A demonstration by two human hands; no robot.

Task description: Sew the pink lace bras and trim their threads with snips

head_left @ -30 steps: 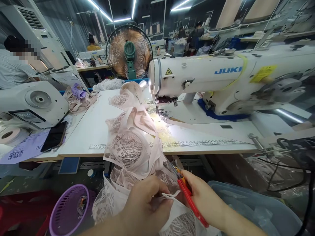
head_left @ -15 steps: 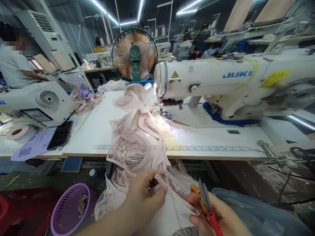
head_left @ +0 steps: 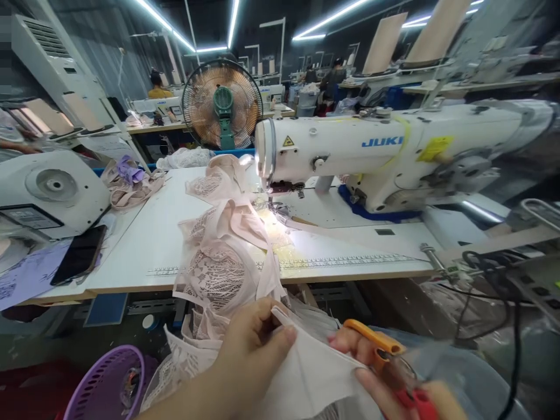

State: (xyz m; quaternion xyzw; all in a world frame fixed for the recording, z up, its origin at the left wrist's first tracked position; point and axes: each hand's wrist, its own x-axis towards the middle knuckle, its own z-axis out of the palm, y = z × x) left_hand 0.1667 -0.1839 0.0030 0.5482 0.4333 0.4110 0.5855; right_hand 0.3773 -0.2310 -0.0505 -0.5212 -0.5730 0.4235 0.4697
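My left hand (head_left: 258, 344) pinches the pale edge of a lace bra (head_left: 317, 367) between thumb and fingers, low in front of the table. My right hand (head_left: 371, 361) is closed on the same fabric farther right, holding the edge stretched between both hands. Also in the right hand are small scissors (head_left: 380, 338) with orange and red handles; their blades are blurred. More bras of the same pale pink lace (head_left: 219, 271) run in a chain from my hands up across the table toward the sewing machine's needle area.
A white sewing machine (head_left: 332, 149) stands on the table (head_left: 144, 245), its lamp lit. At left are another machine (head_left: 52, 186), a phone (head_left: 79, 254) and a purple paper. A fan (head_left: 223, 102) stands behind. Below is a purple basket (head_left: 105, 379); a translucent tub (head_left: 472, 373) is at right.
The view has turned to the right and the scene has shifted left. My right hand has moved slightly right and turned the scissors, whose blades no longer point upward. The left hand keeps its pinch.
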